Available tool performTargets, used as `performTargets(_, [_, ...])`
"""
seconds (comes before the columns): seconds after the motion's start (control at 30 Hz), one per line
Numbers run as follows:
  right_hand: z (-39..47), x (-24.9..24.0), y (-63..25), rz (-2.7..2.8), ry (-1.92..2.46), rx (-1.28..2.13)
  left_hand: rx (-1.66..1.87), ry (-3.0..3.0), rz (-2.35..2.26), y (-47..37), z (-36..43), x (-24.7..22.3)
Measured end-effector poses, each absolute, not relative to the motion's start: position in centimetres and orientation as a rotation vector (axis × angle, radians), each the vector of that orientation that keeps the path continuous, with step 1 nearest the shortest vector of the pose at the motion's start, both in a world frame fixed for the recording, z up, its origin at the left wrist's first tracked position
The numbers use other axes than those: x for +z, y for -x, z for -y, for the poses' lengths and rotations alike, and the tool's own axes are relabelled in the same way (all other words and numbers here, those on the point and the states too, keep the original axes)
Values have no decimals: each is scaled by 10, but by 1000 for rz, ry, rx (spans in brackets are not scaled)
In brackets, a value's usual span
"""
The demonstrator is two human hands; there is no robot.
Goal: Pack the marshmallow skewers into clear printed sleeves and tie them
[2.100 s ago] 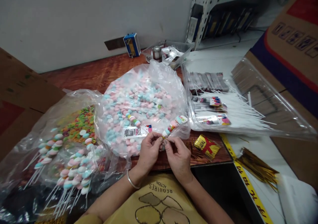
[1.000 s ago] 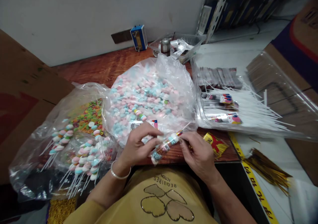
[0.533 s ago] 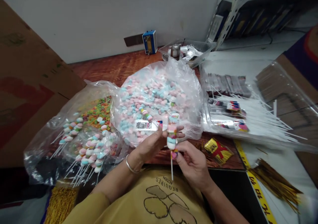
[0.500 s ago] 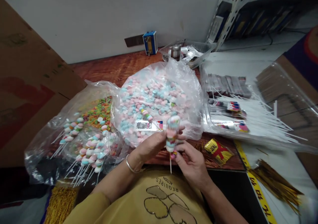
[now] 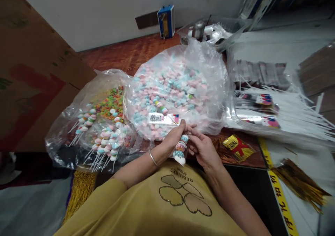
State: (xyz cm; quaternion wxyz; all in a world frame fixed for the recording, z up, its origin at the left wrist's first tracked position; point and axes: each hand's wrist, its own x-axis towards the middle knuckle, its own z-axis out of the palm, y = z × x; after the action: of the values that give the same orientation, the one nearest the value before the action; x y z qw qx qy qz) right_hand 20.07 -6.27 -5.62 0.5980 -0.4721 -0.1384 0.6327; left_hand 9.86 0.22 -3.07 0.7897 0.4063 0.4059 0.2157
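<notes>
Left hand (image 5: 175,137) and right hand (image 5: 205,150) are closed together on the upper end of a wrapped marshmallow skewer (image 5: 180,150), tilted candy-down by the near edge of the desk (image 5: 115,57), presumably steadying its neck, with a yellow packet (image 5: 237,148) handily nearby.

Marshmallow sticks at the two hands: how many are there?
1: the marshmallow stick, tilted between the left hand and the right hand. The hands could hide another.

I count one held marshmallow stick (image 5: 180,149), one yellow packet (image 5: 238,149) and one blue box (image 5: 166,21).
</notes>
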Motion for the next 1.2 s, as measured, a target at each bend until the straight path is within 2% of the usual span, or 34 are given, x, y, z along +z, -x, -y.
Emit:
performTargets(0.4, [54,-45,-193,332,1097,1357,482,-762,-871,-103,-2,-19])
performTargets(0.7, [54,-38,-226,639,1466,683,581,-1001,-610,-72,2,-6])
performTargets(0.9, [50,-31,-236,619,1475,642,589,-1446,-511,-55,3,1])
performTargets(1.2, [50,-37,-237,573,1414,676,666,-1452,-436,-60,-5,-16])
